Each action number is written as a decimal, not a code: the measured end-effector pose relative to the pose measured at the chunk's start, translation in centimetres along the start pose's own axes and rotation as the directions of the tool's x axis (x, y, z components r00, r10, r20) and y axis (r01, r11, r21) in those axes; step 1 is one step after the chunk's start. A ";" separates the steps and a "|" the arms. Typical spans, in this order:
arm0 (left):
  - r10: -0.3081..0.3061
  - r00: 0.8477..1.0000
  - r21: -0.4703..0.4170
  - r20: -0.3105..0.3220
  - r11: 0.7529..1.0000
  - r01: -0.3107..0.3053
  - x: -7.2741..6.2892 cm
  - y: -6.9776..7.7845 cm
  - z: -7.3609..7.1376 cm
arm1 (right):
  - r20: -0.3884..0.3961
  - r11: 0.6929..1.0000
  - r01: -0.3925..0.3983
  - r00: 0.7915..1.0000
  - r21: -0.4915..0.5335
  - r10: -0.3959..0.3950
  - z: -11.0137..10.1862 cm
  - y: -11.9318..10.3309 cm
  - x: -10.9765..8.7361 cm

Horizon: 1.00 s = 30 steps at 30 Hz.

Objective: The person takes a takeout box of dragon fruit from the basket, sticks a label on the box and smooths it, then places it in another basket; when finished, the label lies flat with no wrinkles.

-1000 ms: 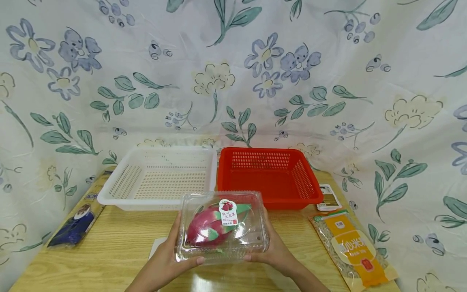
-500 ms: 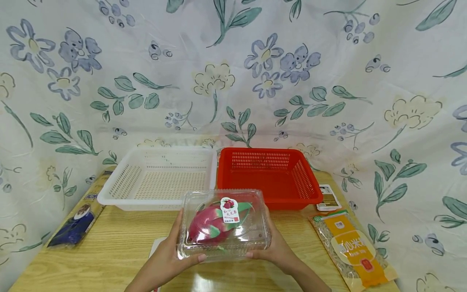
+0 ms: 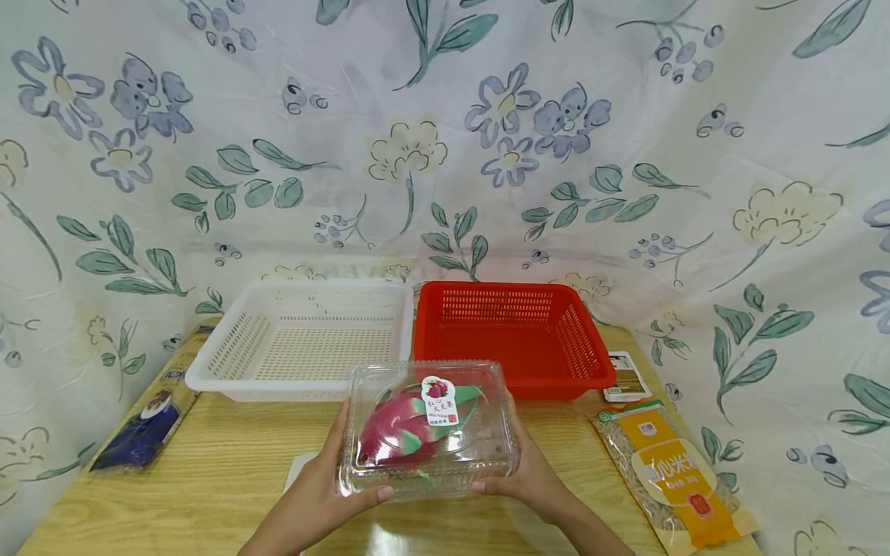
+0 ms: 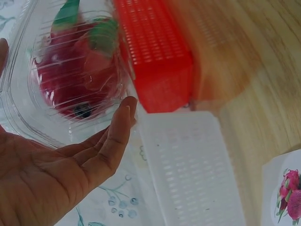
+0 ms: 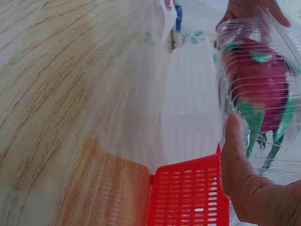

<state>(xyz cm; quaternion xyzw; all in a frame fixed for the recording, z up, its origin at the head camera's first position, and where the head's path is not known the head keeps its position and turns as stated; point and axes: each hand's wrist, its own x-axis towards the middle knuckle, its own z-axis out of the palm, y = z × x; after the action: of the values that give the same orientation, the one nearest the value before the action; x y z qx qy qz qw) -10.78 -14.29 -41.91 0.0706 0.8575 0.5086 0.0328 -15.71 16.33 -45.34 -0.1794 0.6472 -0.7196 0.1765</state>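
A clear plastic clamshell box [image 3: 487, 444] is held up over the table by both hands. Inside lies a pink dragon fruit [image 3: 396, 425] with green tips, and a white label [image 3: 441, 401] with a fruit picture is stuck on the lid. My left hand [image 3: 323, 486] grips the box's left end, thumb along the near lower edge, fingers behind and beneath. On the opposite end my right hand [image 3: 528, 479] mirrors that grip. The left wrist view has the left fingers [image 4: 115, 136] against the box's ribbed side; the right wrist view has the right thumb [image 5: 233, 136] against it.
Behind the box stand a white basket [image 3: 299, 386] and a red basket [image 3: 556, 386], side by side. A yellow grain bag [image 3: 670, 471] and a small flat pack [image 3: 626, 376] lie right; a blue-and-gold bag [image 3: 146, 425] lies left. A dragon-fruit picture card [image 4: 287, 188] rests on the wooden table [image 3: 222, 440].
Both hands have shifted the clamshell box slightly to the right and turned it a little. The baskets and bags have stayed in place.
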 end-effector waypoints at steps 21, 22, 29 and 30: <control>0.050 0.999 0.033 -0.021 0.998 -0.050 0.3 0.3 0.1 | 0.003 0.997 0.074 0.997 -0.010 -0.073 -0.6 -0.2 0.0; 0.056 0.998 0.041 -0.022 0.998 -0.055 0.4 0.4 0.1 | 0.001 0.997 0.074 0.997 -0.011 -0.074 -0.6 -0.2 0.0; 0.084 0.996 0.104 -0.027 0.991 -0.080 0.6 0.3 0.1 | 0.015 0.996 0.084 0.996 -0.019 -0.084 -0.8 -0.6 0.2; 0.086 0.996 0.106 -0.028 0.991 -0.082 0.6 0.3 0.1 | 0.016 0.996 0.084 0.996 -0.024 -0.083 -0.9 -0.6 0.2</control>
<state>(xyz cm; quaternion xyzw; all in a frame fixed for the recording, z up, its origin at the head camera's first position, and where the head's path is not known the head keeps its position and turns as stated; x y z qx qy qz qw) -11.37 -13.98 -41.69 0.0999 0.8798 0.4647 -0.0064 -16.33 17.04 -44.79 -0.2137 0.6466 -0.7170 0.1488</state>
